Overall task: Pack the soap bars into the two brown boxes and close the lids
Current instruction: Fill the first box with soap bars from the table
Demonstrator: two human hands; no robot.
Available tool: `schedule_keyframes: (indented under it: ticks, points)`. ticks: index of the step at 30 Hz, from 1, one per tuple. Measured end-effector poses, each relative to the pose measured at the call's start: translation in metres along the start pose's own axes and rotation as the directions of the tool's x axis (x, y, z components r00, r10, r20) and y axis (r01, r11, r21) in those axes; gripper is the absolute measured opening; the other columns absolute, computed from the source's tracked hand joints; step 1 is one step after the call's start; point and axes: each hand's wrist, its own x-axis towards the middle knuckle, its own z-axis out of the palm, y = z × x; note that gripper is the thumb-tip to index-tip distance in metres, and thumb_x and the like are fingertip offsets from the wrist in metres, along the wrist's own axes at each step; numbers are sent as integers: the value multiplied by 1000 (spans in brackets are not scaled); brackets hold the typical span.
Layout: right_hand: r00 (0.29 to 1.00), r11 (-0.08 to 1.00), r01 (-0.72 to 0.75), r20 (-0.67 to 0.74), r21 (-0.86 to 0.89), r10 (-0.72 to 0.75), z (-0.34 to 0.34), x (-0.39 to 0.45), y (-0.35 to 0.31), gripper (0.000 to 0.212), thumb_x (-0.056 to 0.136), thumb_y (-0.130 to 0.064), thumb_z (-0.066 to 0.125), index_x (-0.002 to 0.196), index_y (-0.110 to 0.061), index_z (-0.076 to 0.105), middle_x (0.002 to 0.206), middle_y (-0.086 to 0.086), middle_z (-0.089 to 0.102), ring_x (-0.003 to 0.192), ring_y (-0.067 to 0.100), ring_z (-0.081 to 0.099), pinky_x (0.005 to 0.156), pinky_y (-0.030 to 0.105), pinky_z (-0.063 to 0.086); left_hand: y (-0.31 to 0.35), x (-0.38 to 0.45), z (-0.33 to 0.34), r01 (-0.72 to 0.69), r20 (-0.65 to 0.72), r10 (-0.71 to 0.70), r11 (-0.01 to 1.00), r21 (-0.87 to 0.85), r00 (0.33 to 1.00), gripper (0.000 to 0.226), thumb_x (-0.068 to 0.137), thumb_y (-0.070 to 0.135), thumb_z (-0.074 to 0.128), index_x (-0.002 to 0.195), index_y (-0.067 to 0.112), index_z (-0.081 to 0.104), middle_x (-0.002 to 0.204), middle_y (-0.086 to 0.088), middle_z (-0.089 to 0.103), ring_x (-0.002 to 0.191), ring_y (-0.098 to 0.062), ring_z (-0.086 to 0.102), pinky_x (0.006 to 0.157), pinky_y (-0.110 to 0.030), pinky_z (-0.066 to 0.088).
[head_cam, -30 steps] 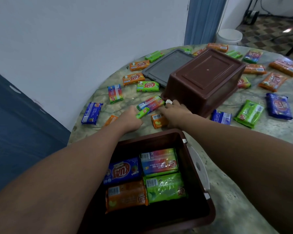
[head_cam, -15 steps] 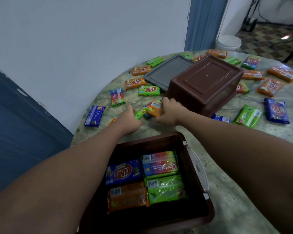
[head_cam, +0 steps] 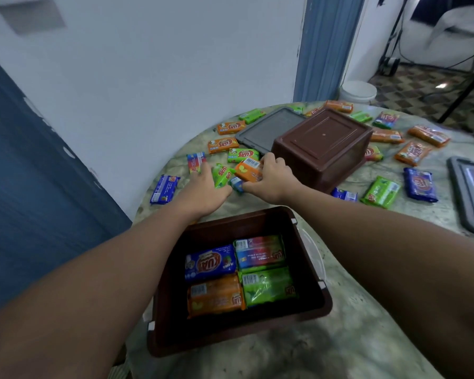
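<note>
Two brown boxes (head_cam: 322, 144): one upside down at upper right, one open (head_cam: 309, 299) at the bottom. Four soap bars (head_cam: 211, 265) lie inside it. Two grey lids (head_cam: 268, 129). One white bucket (head_cam: 357, 91).

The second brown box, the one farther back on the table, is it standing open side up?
No. The second brown box lies upside down, its flat bottom facing up, beside a gray lid.

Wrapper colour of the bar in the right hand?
Orange, with a white barcode patch: the soap bar gripped by the right hand, head view.
</note>
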Motion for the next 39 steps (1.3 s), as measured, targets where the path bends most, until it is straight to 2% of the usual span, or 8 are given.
schedule_keyframes:
  ticks: [4,9,16,21,25,32,35,39]
  points:
    - [1000,1000,8,-9,-1,-8,-4,-26,-6,94,70,-65,71,141,-16,33,128,10,43,119,32,46,101,50,46,0,-24,-7,-50,6,50,999,20,999,78,79,69,57,140,33,23,149,-13,41,124,-31,54,101,-51,48]
    - [1000,1000,11,-24,-8,-11,-4,-59,-13,88,67,-64,70,134,-19,37,126,9,44,119,32,46,103,51,45,-1,-47,-11,-89,0,89,992,88,996,79,85,59,59,147,28,20,146,-17,37,128,-36,49,103,-51,46]
    - [997,993,72,-9,-90,-73,12,-102,-13,92,73,-58,72,143,-14,32,140,11,40,131,33,39,107,46,40,-12,-88,-1,-176,86,162,966,190,983,82,81,66,55,146,33,17,146,-12,33,125,-32,49,99,-50,48]
    - [994,981,108,18,-163,-106,25,-124,-6,83,71,-59,70,136,-19,37,128,5,44,122,27,45,96,40,41,-27,-115,7,-240,162,205,942,236,965,82,77,64,54,143,34,15,143,-9,30,129,-32,42,103,-51,43]
    - [984,957,174,84,-233,-158,28,-135,3,87,66,-63,70,135,-21,38,130,5,45,121,27,45,100,44,44,-39,-132,19,-243,194,191,924,295,962,80,82,60,57,143,32,14,139,-8,32,127,-31,43,103,-50,41]
    - [925,781,377,249,-497,-288,38,-154,20,86,70,-70,65,139,-25,41,126,1,52,116,24,50,102,40,41,-53,-155,39,-263,251,185,907,328,950,76,81,45,71,140,32,26,128,-3,38,122,-29,44,97,-46,42]
    - [898,667,438,325,-603,-297,42,-159,27,85,72,-71,66,141,-26,43,133,1,53,121,24,49,106,40,35,-60,-161,49,-272,285,178,902,336,942,80,75,46,78,141,35,35,136,-1,42,127,-28,45,100,-45,41]
    - [885,619,463,368,-635,-285,45,-161,29,81,76,-68,68,144,-31,44,140,-1,53,127,24,48,109,39,32,-63,-165,56,-309,274,216,879,364,937,76,74,43,81,139,34,43,141,1,45,132,-24,44,101,-40,38]
